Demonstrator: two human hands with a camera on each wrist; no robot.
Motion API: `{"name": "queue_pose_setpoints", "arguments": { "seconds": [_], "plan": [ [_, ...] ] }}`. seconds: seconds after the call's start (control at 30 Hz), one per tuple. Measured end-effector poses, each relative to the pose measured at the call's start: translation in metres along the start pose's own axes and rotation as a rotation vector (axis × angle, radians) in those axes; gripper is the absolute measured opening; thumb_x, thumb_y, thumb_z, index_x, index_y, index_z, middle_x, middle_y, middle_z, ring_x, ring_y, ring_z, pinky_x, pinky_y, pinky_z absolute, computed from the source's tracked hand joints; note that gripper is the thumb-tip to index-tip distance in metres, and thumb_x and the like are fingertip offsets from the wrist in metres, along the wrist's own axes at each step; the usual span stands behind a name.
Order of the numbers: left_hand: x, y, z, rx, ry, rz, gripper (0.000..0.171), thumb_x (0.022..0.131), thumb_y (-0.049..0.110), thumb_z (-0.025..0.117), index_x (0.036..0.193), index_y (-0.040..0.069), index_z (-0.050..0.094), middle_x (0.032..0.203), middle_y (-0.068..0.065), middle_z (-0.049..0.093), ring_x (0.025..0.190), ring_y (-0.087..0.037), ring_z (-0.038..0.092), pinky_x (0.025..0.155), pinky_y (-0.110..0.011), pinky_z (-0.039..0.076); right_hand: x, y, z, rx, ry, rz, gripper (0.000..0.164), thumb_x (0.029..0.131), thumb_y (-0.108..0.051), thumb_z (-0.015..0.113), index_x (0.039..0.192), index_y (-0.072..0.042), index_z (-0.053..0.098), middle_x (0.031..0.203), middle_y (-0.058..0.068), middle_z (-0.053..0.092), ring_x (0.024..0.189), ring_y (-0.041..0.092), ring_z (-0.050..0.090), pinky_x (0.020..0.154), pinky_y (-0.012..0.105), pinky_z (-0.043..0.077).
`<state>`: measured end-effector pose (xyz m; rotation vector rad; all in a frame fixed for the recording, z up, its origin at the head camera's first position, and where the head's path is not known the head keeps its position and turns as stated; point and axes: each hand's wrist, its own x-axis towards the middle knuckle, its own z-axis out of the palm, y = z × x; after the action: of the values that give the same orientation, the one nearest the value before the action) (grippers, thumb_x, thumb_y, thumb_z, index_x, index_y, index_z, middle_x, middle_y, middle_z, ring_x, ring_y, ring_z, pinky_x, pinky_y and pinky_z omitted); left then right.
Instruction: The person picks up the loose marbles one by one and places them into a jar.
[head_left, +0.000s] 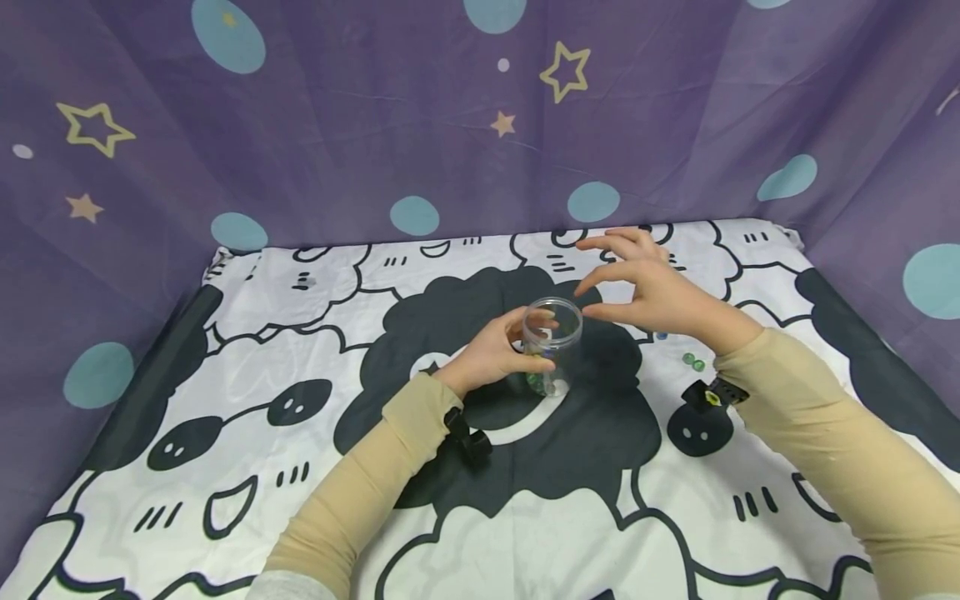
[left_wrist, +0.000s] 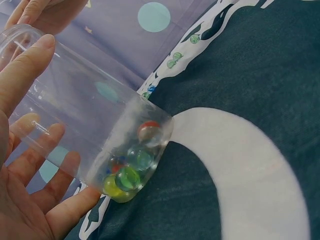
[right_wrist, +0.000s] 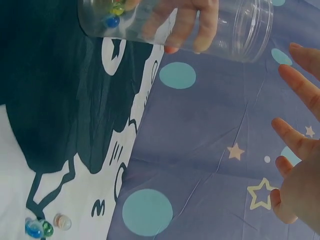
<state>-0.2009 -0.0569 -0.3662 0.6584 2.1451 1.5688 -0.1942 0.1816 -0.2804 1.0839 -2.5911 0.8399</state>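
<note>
My left hand [head_left: 487, 357] grips a clear plastic jar [head_left: 564, 358] from the side, thumb in front and fingers behind. The jar stands on the dark patch of the cloth, its mouth uncovered. Several glass marbles [left_wrist: 128, 177] lie at its bottom; green, yellow, red-and-white and blue ones show. Just right of the rim, my right hand [head_left: 651, 287] hovers with fingers spread and nothing between them. In the right wrist view its fingertips [right_wrist: 287, 74] sit beyond the jar's mouth, apart from it.
Loose green marbles [head_left: 698, 365] lie on the cloth [head_left: 540, 542] right of the jar, below my right forearm. A blue marble [head_left: 662, 336] rests nearby, and a clear marble [right_wrist: 63, 222] shows in the right wrist view. A purple curtain [head_left: 337, 125] hangs behind.
</note>
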Motion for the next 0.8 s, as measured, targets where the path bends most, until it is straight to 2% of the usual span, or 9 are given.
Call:
{"name": "queue_pose_setpoints", "arguments": {
  "seconds": [0.2,0.43,0.63,0.8],
  "plan": [
    [0.0,0.0,0.0,-0.005,-0.002,0.01,0.065,0.08,0.009,0.076,0.137,0.007,0.046,0.136,-0.01,0.054,0.122,-0.024,0.05,0.091,-0.037,0.045,-0.006,0.007,-0.006,-0.015,-0.013,0.039,0.017,0.077,-0.009,0.078,0.093,-0.014,0.073,0.137,0.016,0.046,0.133,0.041,0.02,0.094,0.066,0.015],
    [0.0,-0.001,0.0,-0.017,0.007,0.025,0.061,0.079,0.006,0.076,0.134,0.011,0.049,0.136,-0.011,0.054,0.123,-0.024,0.049,0.091,-0.037,0.046,-0.016,0.017,-0.014,-0.019,-0.009,0.055,0.018,0.075,-0.008,0.078,0.091,-0.014,0.073,0.136,0.018,0.047,0.131,0.043,0.021,0.091,0.066,0.016],
    [-0.001,-0.001,0.0,-0.015,0.004,0.034,0.062,0.08,0.005,0.075,0.135,0.006,0.047,0.136,-0.012,0.053,0.125,-0.026,0.048,0.093,-0.038,0.045,-0.027,0.024,-0.02,-0.05,-0.038,0.111,0.017,0.076,-0.009,0.077,0.092,-0.014,0.073,0.136,0.018,0.047,0.132,0.046,0.02,0.094,0.07,0.013],
    [-0.001,0.0,0.0,-0.015,0.0,0.031,0.063,0.08,0.004,0.075,0.136,0.005,0.046,0.136,-0.013,0.053,0.125,-0.026,0.048,0.091,-0.035,0.045,-0.038,0.03,-0.025,-0.069,-0.045,0.11,0.018,0.076,-0.01,0.078,0.092,-0.016,0.073,0.135,0.017,0.048,0.13,0.044,0.023,0.091,0.068,0.015]
  ]
}}
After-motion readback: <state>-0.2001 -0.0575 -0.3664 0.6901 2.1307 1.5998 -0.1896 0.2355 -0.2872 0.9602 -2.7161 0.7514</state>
